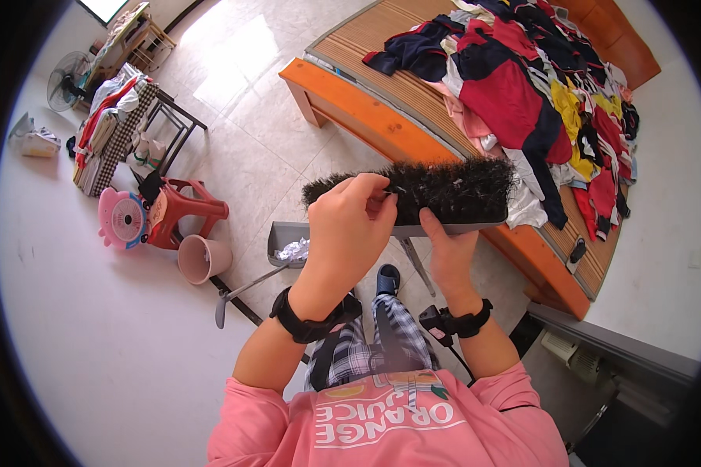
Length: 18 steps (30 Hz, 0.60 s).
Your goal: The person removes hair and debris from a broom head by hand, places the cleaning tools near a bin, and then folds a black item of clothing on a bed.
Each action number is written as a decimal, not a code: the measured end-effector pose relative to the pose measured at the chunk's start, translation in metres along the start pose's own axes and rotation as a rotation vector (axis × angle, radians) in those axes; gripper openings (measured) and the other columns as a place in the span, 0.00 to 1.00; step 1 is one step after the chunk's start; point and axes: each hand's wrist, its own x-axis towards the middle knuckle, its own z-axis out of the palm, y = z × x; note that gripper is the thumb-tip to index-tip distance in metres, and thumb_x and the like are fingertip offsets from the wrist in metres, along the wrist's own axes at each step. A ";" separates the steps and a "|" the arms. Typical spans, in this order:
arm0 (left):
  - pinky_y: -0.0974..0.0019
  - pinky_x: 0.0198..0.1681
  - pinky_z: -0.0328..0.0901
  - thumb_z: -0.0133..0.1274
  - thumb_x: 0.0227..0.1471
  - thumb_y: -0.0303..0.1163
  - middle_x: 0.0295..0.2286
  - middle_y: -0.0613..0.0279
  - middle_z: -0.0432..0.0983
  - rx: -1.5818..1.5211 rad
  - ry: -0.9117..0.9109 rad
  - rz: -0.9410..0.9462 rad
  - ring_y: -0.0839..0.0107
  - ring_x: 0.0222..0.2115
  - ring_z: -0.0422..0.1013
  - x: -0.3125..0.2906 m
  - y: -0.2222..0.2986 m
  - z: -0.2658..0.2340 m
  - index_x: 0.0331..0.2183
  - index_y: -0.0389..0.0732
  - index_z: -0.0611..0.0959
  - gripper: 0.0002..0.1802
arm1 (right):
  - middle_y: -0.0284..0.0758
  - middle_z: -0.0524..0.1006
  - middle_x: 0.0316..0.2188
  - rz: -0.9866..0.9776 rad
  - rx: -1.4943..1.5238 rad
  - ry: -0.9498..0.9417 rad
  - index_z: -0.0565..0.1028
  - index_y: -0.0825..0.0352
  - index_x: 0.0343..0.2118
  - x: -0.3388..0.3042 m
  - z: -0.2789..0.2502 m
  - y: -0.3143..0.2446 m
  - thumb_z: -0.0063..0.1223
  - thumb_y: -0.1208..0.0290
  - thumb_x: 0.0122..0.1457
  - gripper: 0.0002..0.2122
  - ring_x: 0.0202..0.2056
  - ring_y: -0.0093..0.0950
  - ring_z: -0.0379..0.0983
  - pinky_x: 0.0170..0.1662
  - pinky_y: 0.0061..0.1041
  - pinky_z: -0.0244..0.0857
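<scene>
A broom [452, 191] with a wide head of black bristles is held up in front of me, bristles upward. My right hand [449, 253] grips its grey base from below, the thumb lying up against the bristles. The fingers of my left hand [354, 222] are pinched together at the bristles' near side; whatever is between them is too small to make out. Below the broom head, its grey handle [417, 267] slants down toward the floor. Left of my legs a grey dustpan [280, 236] rests on the floor, with crumpled white scraps [294, 250] in it.
A wooden bed [366, 128] bearing a heap of clothes [514, 101] stands at the far right. To the left are a pink bin [198, 261], a red plastic stool [202, 204], a pink fan [124, 219] and a cloth-covered table [125, 144]. The dustpan's handle [245, 289] sticks out toward me.
</scene>
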 end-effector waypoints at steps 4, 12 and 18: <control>0.76 0.26 0.67 0.54 0.41 0.21 0.21 0.60 0.76 0.090 0.026 0.036 0.77 0.22 0.73 0.000 -0.006 0.002 0.28 0.33 0.79 0.06 | 0.32 0.74 0.32 -0.022 -0.026 -0.008 0.71 0.72 0.35 -0.003 0.000 0.000 0.59 0.79 0.47 0.12 0.33 0.21 0.70 0.38 0.20 0.64; 0.80 0.23 0.62 0.53 0.44 0.22 0.19 0.69 0.74 -0.375 0.314 -0.197 0.84 0.19 0.68 0.006 -0.007 -0.032 0.26 0.33 0.79 0.04 | 0.32 0.73 0.33 0.013 0.043 0.010 0.70 0.71 0.36 -0.002 -0.005 0.002 0.59 0.78 0.47 0.13 0.34 0.21 0.69 0.39 0.19 0.64; 0.75 0.26 0.68 0.55 0.40 0.22 0.21 0.59 0.75 -0.117 0.043 -0.024 0.75 0.21 0.73 -0.008 0.001 -0.012 0.27 0.34 0.79 0.07 | 0.33 0.73 0.35 -0.018 -0.007 -0.013 0.69 0.71 0.38 -0.005 0.001 0.001 0.59 0.79 0.47 0.15 0.36 0.22 0.69 0.40 0.20 0.64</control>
